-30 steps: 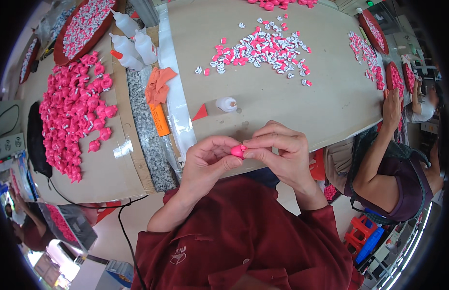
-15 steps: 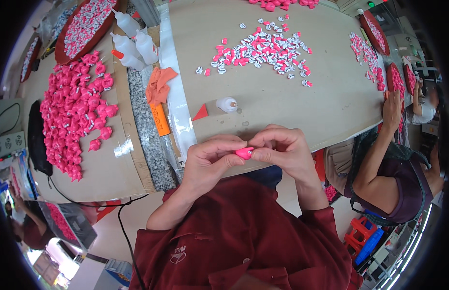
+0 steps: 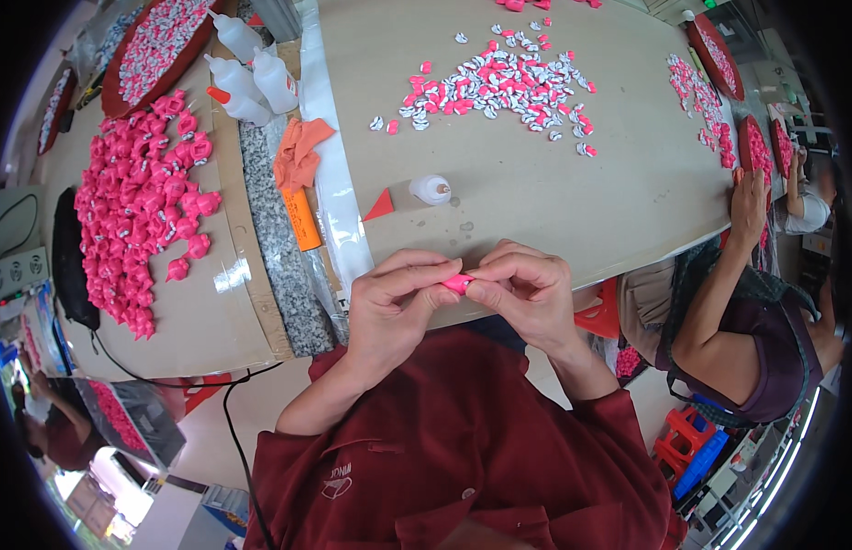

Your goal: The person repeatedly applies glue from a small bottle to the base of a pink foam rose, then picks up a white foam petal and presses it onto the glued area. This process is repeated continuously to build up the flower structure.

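Note:
Between both hands, just past the table's near edge, is a small pink plastic piece (image 3: 457,283), mostly covered by fingertips. My left hand (image 3: 400,298) pinches its left end with thumb and forefinger. On the other end, the thumb and fingers of my right hand (image 3: 527,286) press close together. Beyond the hands lies a small white squeeze bottle (image 3: 430,190) on its side, beside a red triangular scrap (image 3: 380,205). Farther off spreads a loose heap of small pink-and-white pieces (image 3: 499,87).
At the left is a big pile of pink figure parts (image 3: 137,211). White squeeze bottles (image 3: 233,87), an orange cloth (image 3: 300,151) and an orange block (image 3: 300,220) line the granite strip (image 3: 275,247). A red tray (image 3: 160,55) sits far left. At right, a co-worker's arm (image 3: 729,284) reaches the table.
Both hands have shifted slightly left, and the right fingertips have closed farther over the pink piece. The whole view has moved a little.

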The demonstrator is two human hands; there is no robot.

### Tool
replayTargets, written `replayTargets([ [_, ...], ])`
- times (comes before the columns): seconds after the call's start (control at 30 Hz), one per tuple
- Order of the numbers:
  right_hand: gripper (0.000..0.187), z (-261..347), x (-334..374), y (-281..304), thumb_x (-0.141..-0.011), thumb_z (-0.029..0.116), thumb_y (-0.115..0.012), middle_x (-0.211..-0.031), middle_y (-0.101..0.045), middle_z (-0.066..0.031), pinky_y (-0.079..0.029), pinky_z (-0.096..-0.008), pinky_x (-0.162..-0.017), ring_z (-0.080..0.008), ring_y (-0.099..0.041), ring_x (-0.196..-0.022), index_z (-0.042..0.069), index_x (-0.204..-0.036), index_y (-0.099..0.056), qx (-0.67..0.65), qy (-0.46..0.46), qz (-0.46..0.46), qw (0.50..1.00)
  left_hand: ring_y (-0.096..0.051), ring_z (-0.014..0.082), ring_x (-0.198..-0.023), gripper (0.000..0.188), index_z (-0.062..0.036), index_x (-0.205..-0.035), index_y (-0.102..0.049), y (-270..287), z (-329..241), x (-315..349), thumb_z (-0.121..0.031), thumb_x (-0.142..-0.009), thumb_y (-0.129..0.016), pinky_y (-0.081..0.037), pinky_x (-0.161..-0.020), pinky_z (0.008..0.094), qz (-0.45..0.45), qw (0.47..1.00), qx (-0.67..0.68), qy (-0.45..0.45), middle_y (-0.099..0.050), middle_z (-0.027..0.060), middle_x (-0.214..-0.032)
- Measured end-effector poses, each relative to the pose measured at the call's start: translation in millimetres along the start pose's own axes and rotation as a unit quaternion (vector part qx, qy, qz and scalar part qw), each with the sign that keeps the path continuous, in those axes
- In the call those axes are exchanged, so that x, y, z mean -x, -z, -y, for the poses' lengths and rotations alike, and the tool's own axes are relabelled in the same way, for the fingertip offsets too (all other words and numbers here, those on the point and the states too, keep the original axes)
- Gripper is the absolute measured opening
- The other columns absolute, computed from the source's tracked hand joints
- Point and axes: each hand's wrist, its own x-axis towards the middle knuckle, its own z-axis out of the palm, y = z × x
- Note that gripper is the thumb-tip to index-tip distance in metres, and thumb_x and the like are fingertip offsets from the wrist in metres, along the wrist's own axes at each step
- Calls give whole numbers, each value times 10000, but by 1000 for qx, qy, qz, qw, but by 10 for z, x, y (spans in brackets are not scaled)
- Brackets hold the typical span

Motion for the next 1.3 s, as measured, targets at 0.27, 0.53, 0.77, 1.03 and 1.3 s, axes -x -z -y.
replayTargets([
  [0.27, 50, -87, -13, -43, -766, 12, -669, -754, -589, -12, -297, -179, -475, -10, -415, -567, 22, -814, -657, -59, -29, 8, 998, -585, 125, -835, 237, -24, -958, -664, 28, 1, 19, 68, -743, -628, -488, -722, 219, -19, 999, -6, 33, -602, 91, -961],
  [0.53, 34, -95, -25, -66, -783, 17, -658, -758, -585, -10, -307, -177, -487, -7, -423, -580, 13, -816, -657, -89, -61, 0, 994, -599, 130, -814, 223, 24, -980, -638, 74, 69, 2, 52, -759, -635, -505, -715, 214, -7, 999, -36, 21, -580, 95, -988],
  [0.77, 38, -97, -21, -53, -779, 16, -661, -758, -585, -9, -306, -176, -488, -7, -424, -581, 14, -817, -658, -77, -66, 7, 995, -597, 132, -818, 218, 16, -971, -644, 82, 85, 4, 47, -756, -641, -506, -719, 220, -5, 1000, -19, 23, -579, 95, -995],
  [1.03, 91, -148, -35, -94, -707, -2, -701, -680, -577, -31, -383, -227, -516, -106, -509, -602, 11, -781, -649, 40, 105, -5, 994, -588, 126, -840, 244, -33, -950, -670, 102, 88, 34, 80, -740, -622, -492, -716, 220, 0, 1000, -9, -11, -605, 78, -970],
  [1.3, 95, -139, -33, -97, -701, 0, -704, -670, -573, -31, -401, -241, -532, -121, -516, -603, 14, -776, -648, 49, 104, -4, 993, -597, 132, -819, 214, -20, -946, -665, 109, 109, 37, 56, -749, -636, -505, -696, 220, 2, 999, -30, -27, -594, 94, -991],
])
